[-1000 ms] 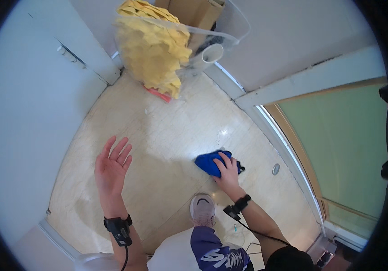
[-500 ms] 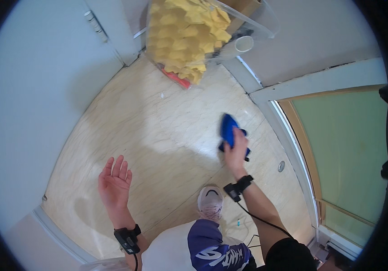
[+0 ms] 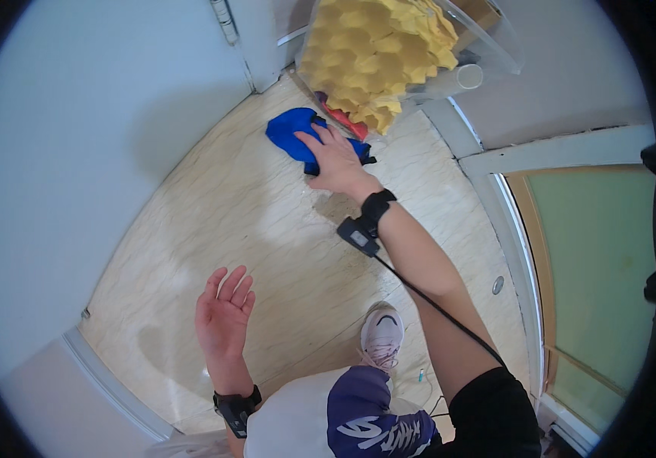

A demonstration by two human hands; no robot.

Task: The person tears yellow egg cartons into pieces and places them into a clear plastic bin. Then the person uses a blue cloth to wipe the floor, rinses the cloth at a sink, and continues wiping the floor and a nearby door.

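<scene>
At the far part of the marbled floor [image 3: 297, 252], my right hand [image 3: 339, 162] presses down on a blue cloth [image 3: 288, 131] with dark edges. My thumb and fingers grip its near side, and the rest fans out flat to the left of the fingers. My palm hides the cloth's middle. Closer to me and to the left, my left hand [image 3: 222, 319] hangs above the floor, palm up, fingers apart and holding nothing. Black bands with small boxes circle both wrists.
Just beyond the cloth stands a clear bag [image 3: 496, 49] with yellow egg-crate sheets [image 3: 374, 53] and a red item [image 3: 347, 122]. A pale door [image 3: 99, 137] borders the left, a green-paned door [image 3: 588, 267] the right. My shoe [image 3: 383, 336] and a floor drain [image 3: 498, 285] are nearer.
My right hand has carried the blue cloth from the right side of the floor to the far left, beside the bag. The view has shifted slightly; my left hand stays open.
</scene>
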